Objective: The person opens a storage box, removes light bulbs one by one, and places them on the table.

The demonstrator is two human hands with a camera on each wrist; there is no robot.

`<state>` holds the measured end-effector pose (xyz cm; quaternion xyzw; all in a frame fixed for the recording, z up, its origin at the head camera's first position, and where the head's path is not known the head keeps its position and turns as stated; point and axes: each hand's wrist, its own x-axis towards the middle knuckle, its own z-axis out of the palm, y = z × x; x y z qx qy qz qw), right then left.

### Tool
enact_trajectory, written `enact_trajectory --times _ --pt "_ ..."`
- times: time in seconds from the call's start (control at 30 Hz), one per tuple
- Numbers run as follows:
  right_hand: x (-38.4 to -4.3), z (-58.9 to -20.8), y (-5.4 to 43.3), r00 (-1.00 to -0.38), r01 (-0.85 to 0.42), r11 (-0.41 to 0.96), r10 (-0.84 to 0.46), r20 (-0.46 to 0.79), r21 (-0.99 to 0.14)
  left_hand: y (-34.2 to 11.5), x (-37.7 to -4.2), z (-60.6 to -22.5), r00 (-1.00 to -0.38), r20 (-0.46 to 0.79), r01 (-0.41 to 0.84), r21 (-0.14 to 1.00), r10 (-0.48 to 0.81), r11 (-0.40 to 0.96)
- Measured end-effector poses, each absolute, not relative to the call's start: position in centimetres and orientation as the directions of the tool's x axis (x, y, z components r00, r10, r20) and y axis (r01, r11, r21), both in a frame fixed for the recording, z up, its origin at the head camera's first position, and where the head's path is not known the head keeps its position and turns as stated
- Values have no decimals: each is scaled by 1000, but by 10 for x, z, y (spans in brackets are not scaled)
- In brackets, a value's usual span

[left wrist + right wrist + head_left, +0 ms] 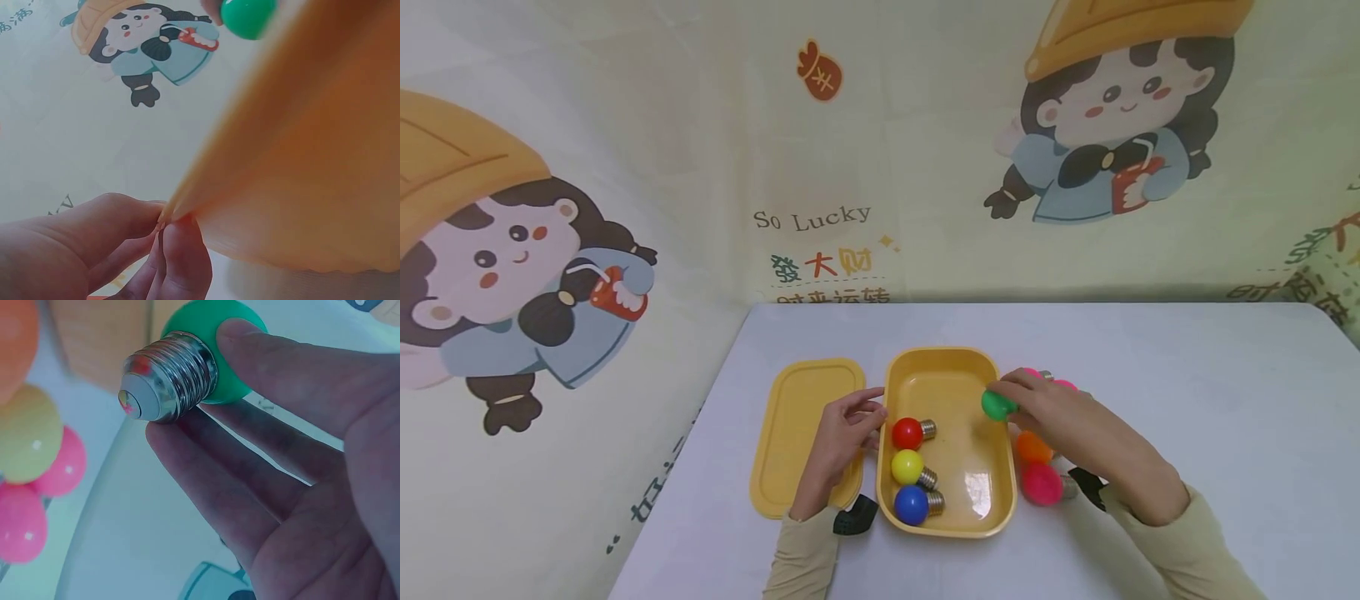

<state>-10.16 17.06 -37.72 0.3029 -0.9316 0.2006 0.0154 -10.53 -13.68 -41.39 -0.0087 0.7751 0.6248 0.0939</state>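
My right hand (1056, 412) holds a green light bulb (997, 405) over the right rim of a yellow plastic box (947, 533). In the right wrist view the thumb lies on the green globe, and the fingers are under its silver screw base (172, 378). My left hand (847, 425) pinches the box's left rim between thumb and fingers, as the left wrist view shows. Inside the box, along its left side, lie a red bulb (907, 433), a yellow bulb (907, 467) and a blue bulb (912, 505), their screw bases pointing right.
Right of the box lie an orange bulb (1034, 447) and a pink bulb (1042, 484). More pink bulbs (1064, 385) are partly hidden behind my right hand, and a pale yellow bulb (30, 434) shows beside them. A flat yellow lid (801, 400) lies left of the box on the white table (1225, 400).
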Motion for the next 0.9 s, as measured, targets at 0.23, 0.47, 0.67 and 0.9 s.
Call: enact_trajectory --times 0.23,0.47,0.67,0.9 --pt "-101 -380 186 -788 -614 710 -574 222 -345 -138 -107 -413 -982 -159 -135 968 102 212" --pt "-100 -383 198 -808 -588 737 -551 207 -333 -137 -108 -412 -983 -160 -135 965 96 224" --pt "-96 -388 208 -826 -563 752 -528 199 -343 -137 -109 -411 -983 -159 -133 963 93 235" --pt "-92 -398 217 -831 -556 761 -517 206 -334 -136 -109 -410 -983 -160 -135 962 92 239"
